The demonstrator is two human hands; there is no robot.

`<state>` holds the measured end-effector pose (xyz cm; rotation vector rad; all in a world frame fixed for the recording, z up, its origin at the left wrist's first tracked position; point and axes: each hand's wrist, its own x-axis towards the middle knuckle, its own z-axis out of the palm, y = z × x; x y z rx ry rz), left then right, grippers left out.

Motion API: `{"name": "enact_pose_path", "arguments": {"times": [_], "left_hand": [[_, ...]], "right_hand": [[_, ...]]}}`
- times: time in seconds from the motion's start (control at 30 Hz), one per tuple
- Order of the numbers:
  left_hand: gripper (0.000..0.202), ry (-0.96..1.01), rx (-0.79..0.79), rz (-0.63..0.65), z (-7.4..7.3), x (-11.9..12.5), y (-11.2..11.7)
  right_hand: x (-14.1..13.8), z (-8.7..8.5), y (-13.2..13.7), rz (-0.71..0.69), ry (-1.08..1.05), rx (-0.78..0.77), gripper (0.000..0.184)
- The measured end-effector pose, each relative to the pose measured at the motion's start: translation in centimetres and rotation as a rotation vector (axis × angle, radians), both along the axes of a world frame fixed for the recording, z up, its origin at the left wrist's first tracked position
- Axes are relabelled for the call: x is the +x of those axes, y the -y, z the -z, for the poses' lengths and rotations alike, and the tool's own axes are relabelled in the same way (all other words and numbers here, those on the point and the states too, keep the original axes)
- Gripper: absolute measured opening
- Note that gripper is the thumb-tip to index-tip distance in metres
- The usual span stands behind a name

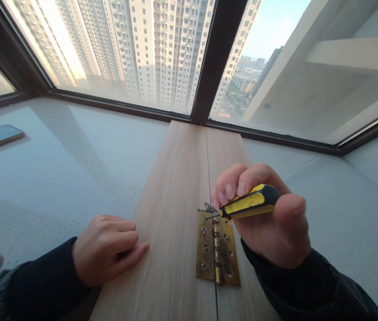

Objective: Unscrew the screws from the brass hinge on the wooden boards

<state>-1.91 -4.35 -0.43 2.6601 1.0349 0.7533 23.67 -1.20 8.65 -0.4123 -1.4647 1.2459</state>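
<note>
While the hinge point(206, 256) straddles the seam point(216, 304), the windowsill point(85, 178) extends beyond both boards point(168, 200).

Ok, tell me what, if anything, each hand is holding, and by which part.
The right hand holds the screwdriver by its yellow-and-black handle. The left hand is loosely curled, with nothing visible in it.

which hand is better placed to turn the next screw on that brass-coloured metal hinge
Probably the right hand: it holds the yellow-and-black screwdriver, tip at the hinge's upper left. The left hand rests by the pale wooden board's edge, no tool visible.
</note>
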Motion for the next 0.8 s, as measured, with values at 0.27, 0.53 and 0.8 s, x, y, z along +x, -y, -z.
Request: {"name": "enact_pose_path", "arguments": {"times": [0.27,0.53,0.8], "left_hand": [[0.035,-0.022,-0.004,0.011,-0.2,0.0,0.0],[0.036,-0.046,0.001,0.010,-0.3,0.0,0.0],[0.036,-0.052,-0.001,0.010,-0.3,0.0,0.0]], "right_hand": [[0.3,1.0,-0.9,-0.159,-0.041,0.026,0.046],[-0.5,0.6,0.4,-0.306,-0.039,-0.132,0.043],[-0.2,1.1,-0.2,-0.274,-0.103,-0.090,0.036]]}}
